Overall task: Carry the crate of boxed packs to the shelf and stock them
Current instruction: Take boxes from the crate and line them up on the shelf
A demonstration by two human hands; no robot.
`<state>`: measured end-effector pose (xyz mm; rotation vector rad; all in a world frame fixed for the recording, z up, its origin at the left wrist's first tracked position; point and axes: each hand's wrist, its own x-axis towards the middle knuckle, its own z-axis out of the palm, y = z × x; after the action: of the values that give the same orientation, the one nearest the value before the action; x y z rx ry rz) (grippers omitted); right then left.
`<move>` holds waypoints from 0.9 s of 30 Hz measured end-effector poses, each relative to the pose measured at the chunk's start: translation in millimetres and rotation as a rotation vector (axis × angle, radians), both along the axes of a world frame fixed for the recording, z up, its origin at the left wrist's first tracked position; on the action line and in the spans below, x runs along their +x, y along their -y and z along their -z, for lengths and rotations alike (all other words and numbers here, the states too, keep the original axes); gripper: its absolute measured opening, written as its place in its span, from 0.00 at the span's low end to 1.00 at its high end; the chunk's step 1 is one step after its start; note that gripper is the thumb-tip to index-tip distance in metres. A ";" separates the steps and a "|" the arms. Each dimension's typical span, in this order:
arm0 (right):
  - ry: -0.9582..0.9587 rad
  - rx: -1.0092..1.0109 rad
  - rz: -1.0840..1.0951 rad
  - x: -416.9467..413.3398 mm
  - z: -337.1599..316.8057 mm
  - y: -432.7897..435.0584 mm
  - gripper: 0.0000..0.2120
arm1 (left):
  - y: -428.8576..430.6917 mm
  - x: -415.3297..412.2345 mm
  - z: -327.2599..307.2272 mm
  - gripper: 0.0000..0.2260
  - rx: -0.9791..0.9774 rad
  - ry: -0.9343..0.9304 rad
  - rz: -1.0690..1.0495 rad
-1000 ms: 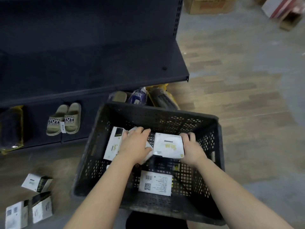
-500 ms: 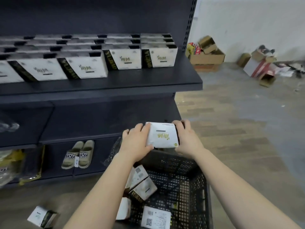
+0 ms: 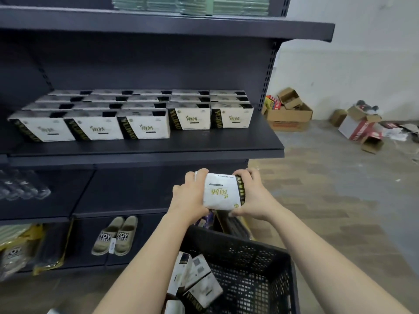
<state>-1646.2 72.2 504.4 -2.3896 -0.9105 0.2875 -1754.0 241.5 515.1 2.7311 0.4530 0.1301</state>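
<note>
Black crate (image 3: pixel 260 264) nearest, boxed packs (image 3: pixel 199 284) loose in its left side. Above its far rim, left hand (image 3: pixel 188 198) and right hand (image 3: pixel 251 198) grip opposite sides of one white pack (image 3: pixel 221 192). Beyond, the shelf (image 3: pixel 158 147) carries rows of matching packs (image 3: pixel 145 129).

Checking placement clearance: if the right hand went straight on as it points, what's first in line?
Probably the front lip of the dark shelf above the right hand, which grips the boxed pack with the left hand. Nothing shows between; depth is unclear, so it could pass beneath.
</note>
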 end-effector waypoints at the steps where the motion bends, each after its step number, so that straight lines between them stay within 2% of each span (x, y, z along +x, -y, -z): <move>1: -0.091 0.032 0.006 0.6 -4.4 -2.4 0.41 | -4.3 -2.3 -1.7 0.36 0.006 0.013 0.004; 4: -0.372 0.123 0.033 4.6 -17.9 -9.1 0.27 | -20.7 -5.9 -3.1 0.35 0.042 0.070 0.052; 6: -0.397 0.084 0.017 6.5 -24.6 -13.8 0.26 | -28.3 -7.7 -7.2 0.35 0.016 0.108 0.072; 8: -0.476 0.104 0.001 7.1 -27.6 -19.0 0.17 | -33.1 -8.3 -13.8 0.37 -0.050 0.167 0.034; 10: -0.688 0.230 0.027 4.0 -28.2 -23.0 0.10 | -39.1 -8.4 -18.6 0.38 -0.173 0.271 -0.064; 13: -0.879 0.433 0.102 -0.2 -24.2 -28.3 0.13 | -45.8 -5.0 -24.4 0.39 -0.408 0.366 -0.215; 16: -0.928 0.582 0.118 -4.6 -15.8 -38.3 0.18 | -43.9 -0.1 -29.9 0.26 -0.568 0.362 -0.255; 18: -0.931 0.615 0.095 -6.3 -12.3 -43.2 0.26 | -41.1 0.0 -35.6 0.15 -0.776 0.376 -0.237; 21: -0.935 0.623 0.059 -8.2 -12.5 -44.8 0.29 | -39.0 -2.2 -39.2 0.11 -1.033 0.331 -0.139; 22: -0.941 0.623 0.047 -8.3 -11.9 -44.8 0.29 | -37.2 -2.9 -38.6 0.14 -1.034 0.293 -0.087; 25: -0.911 0.596 0.038 -8.8 -12.4 -42.8 0.31 | -29.1 -2.1 -35.5 0.27 -0.875 0.236 -0.054; 27: -0.887 0.559 0.058 -8.5 -15.2 -37.2 0.29 | -25.0 -1.0 -36.3 0.28 -0.801 0.248 -0.081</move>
<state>-1654.8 109.4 519.6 -1.5141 -0.4109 0.8522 -1755.1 266.5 551.4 1.8850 0.4248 0.2436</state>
